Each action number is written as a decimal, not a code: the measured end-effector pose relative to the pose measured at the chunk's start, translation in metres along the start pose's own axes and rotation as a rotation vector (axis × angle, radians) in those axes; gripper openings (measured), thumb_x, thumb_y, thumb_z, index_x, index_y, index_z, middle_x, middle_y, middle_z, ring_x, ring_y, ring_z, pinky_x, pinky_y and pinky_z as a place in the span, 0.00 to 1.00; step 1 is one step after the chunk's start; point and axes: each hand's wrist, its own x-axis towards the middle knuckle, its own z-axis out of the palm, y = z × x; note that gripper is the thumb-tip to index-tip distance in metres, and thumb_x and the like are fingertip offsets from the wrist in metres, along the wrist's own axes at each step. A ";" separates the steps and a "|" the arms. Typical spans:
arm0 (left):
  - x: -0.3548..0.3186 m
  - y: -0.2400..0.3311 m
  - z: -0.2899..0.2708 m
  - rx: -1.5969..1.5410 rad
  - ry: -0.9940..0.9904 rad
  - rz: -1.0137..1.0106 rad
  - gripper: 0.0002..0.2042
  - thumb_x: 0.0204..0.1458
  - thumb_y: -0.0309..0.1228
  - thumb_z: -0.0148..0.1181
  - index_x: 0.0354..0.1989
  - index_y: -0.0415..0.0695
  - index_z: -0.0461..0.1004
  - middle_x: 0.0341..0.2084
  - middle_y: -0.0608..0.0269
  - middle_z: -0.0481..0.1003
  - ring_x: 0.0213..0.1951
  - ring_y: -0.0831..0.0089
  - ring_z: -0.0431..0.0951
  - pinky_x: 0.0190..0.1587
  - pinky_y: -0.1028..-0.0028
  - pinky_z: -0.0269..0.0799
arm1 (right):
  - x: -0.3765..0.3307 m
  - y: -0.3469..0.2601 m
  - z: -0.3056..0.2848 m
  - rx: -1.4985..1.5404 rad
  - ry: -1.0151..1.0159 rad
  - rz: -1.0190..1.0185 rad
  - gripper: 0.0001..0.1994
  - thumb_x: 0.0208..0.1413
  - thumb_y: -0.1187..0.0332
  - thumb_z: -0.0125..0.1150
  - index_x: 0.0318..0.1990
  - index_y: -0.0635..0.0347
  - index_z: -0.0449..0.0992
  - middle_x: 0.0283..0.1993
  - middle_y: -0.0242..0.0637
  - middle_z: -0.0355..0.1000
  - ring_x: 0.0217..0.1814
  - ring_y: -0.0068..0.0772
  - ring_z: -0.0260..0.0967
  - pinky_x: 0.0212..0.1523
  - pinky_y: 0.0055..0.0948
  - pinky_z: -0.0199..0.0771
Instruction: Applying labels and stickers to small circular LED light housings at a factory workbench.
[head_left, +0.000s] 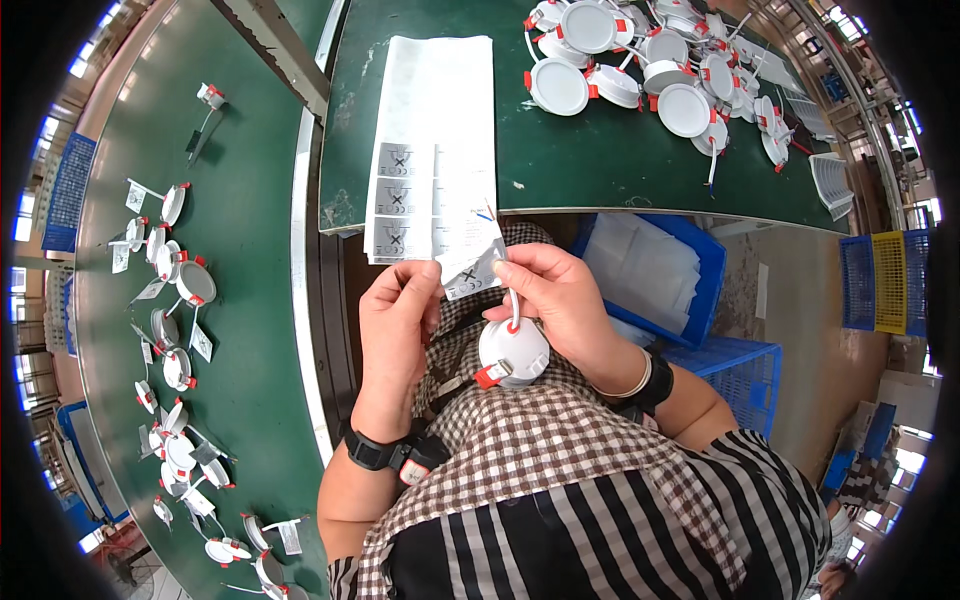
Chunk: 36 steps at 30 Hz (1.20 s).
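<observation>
A small printed label (466, 277) is stretched between my two hands, just off the near edge of the table. My left hand (398, 310) pinches its left corner between thumb and forefinger. With thumb and fingers, my right hand (560, 295) grips the white cable (515, 306) of a downlight, where the label's right end meets it. Below that hand hangs the round white downlight (514, 352), its red-tipped spring clip showing. Bare wire ends poke up above the label. Beyond my hands lie white label sheets (450, 110), with printed labels along the left strip.
A heap of white downlights (683, 110) covers the table's far right. On the green belt (255, 300) to my left, several labelled downlights (178, 452) lie scattered. A metal post (272, 50) stands between. Under the table sit a blue bin (712, 270) and a blue crate (750, 375).
</observation>
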 end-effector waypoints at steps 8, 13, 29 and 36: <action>-0.004 -0.002 -0.014 -0.085 -0.035 -0.008 0.07 0.53 0.31 0.59 0.33 0.39 0.75 0.21 0.70 0.71 0.17 0.86 0.63 0.18 0.85 0.56 | 0.003 0.000 -0.005 0.117 -0.006 0.054 0.12 0.57 0.70 0.56 0.44 0.69 0.71 0.34 0.33 0.70 0.31 0.20 0.69 0.35 0.31 0.81; -0.007 0.001 -0.010 -0.064 -0.098 -0.028 0.08 0.53 0.31 0.60 0.34 0.39 0.75 0.20 0.71 0.70 0.18 0.86 0.63 0.19 0.85 0.56 | 0.003 0.002 -0.008 0.151 -0.048 0.058 0.11 0.57 0.70 0.56 0.45 0.68 0.72 0.35 0.32 0.70 0.32 0.20 0.69 0.36 0.32 0.82; -0.007 0.002 -0.008 -0.126 -0.072 -0.050 0.05 0.52 0.27 0.61 0.34 0.39 0.74 0.20 0.71 0.70 0.18 0.86 0.63 0.19 0.85 0.56 | 0.002 -0.001 -0.003 -0.037 -0.024 -0.030 0.12 0.56 0.70 0.57 0.45 0.68 0.72 0.35 0.34 0.72 0.31 0.19 0.70 0.34 0.26 0.81; -0.007 0.004 -0.009 -0.026 -0.106 -0.028 0.08 0.55 0.31 0.56 0.37 0.39 0.73 0.22 0.70 0.71 0.20 0.85 0.64 0.21 0.84 0.57 | 0.002 -0.004 -0.002 -0.010 -0.027 0.028 0.12 0.57 0.70 0.56 0.45 0.69 0.72 0.34 0.33 0.71 0.32 0.19 0.69 0.35 0.26 0.81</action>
